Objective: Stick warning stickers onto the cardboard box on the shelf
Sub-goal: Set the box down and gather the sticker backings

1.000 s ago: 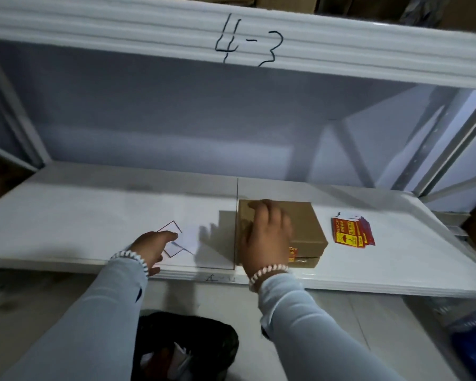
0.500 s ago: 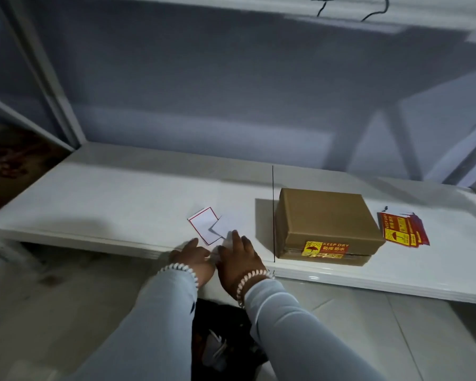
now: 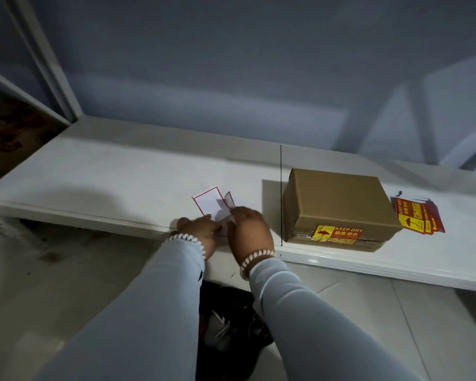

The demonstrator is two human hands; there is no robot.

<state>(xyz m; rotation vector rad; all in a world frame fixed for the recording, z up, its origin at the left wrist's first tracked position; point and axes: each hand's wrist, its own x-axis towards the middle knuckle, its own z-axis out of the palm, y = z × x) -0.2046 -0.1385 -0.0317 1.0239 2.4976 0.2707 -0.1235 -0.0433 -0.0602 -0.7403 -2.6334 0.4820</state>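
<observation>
A brown cardboard box (image 3: 338,199) lies on the white shelf (image 3: 121,185), right of centre, with a yellow and red KEEP DRY sticker (image 3: 338,233) on its front face. A small stack of red and yellow warning stickers (image 3: 416,217) lies just right of the box. Left of the box lie white backing papers with red borders (image 3: 209,202). My left hand (image 3: 198,232) and my right hand (image 3: 248,229) meet at the shelf's front edge, fingers pinching the near ends of those papers.
A thin black line (image 3: 281,193) crosses the shelf just left of the box. Below the shelf, between my arms, sits a black bag (image 3: 231,323) holding paper scraps. White uprights (image 3: 44,61) stand at the left.
My right hand left the top of the box and came down beside my left hand at the backing papers. One paper now lifts at its right edge. The view dropped lower.
</observation>
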